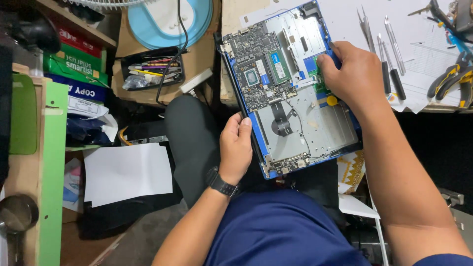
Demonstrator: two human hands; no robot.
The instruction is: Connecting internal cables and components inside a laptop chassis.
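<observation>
— Head view: what's held?
— Opened blue laptop, tilted over lap, top edge against desk. Left hand clasping its left edge, thumb on top.
— And the right?
— Right hand pressing fingertips onto green board; 1 black tray well apart

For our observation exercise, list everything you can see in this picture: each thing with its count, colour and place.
Opened laptop: one, blue shell, silver inside, held over the lap.
Circuit board: one, dark grey, laptop's upper left.
Tweezers and drivers: several, silver and black, on white paper, upper right.
Pliers: yellow and black handles, far right.
Black tray: one, holds pens, upper left.
White sheet: one, on the floor, left.
Paper packs: stacked, red, green, blue, left shelf.
Left hand: grips the laptop's left edge, black watch on the wrist.
Right hand: fingers on the laptop's right side.
</observation>
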